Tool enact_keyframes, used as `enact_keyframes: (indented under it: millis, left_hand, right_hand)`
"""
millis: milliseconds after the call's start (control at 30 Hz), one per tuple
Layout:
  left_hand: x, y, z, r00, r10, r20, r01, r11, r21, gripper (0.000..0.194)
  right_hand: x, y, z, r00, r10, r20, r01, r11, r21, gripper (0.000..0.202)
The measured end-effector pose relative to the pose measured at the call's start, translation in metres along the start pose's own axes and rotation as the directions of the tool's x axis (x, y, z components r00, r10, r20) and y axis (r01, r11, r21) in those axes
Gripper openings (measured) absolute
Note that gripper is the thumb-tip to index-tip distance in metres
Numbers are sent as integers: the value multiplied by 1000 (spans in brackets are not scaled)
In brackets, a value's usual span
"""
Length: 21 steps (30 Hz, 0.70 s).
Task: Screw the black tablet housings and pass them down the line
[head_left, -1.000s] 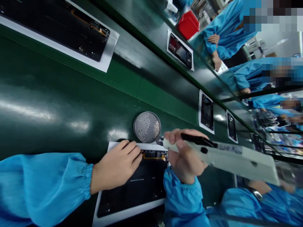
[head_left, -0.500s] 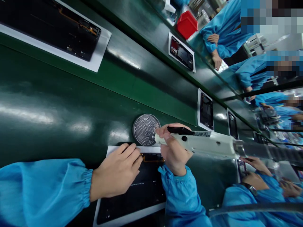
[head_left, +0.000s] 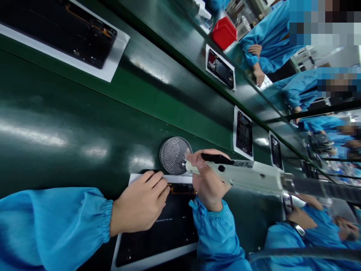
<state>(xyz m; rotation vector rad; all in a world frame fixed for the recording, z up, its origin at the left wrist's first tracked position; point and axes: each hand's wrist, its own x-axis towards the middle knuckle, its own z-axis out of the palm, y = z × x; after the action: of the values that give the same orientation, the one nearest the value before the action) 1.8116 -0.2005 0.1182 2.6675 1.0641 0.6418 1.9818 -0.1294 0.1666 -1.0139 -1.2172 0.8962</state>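
Observation:
My right hand [head_left: 210, 178] is closed round a pale electric screwdriver [head_left: 245, 173] with a black lever. Its front end points at a round metal dish [head_left: 175, 155] whose face is covered with small dimples. The screwdriver's tip, at the dish's right side, is too small to make out. My left hand [head_left: 142, 201] lies over the upper left part of an open black tablet [head_left: 158, 241], its fingers bent over the far edge. Something dark shows at those fingertips, partly hidden. The tablet rests on a white sheet [head_left: 121, 244], and an orange flex cable [head_left: 176, 189] runs along its far end.
Another opened tablet [head_left: 59, 28] lies on a white sheet at the upper left. Across the green bench [head_left: 84, 98], smaller devices [head_left: 244, 133] lie on white sheets. A red bin [head_left: 224, 33] stands beyond. Co-workers in blue sleeves [head_left: 266, 41] sit opposite and at the right.
The view has shifted slightly. My hands, the screwdriver and the dish keep nearly the same places relative to each other. At the right, a co-worker's hands have moved a little.

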Motion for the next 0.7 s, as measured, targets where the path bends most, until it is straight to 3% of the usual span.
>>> enact_keyframes:
  millis: [233,400,700]
  left_hand:
    - [0,0,1,999,26,-38,-26,1000,17,31]
    - [0,-1,2,999,48,-16,-48,999,26,29]
    - [-1,-1,2,998,61,-34,-60,998,32,28]
  right_hand:
    - [-23,-31,-16,992,-33,120,28,999,40,20]
    - [-46,-22,-16,971,49,235,-56,998,22,25]
    - [-47,-16,-10,965,51,258,-61,998,29,27]
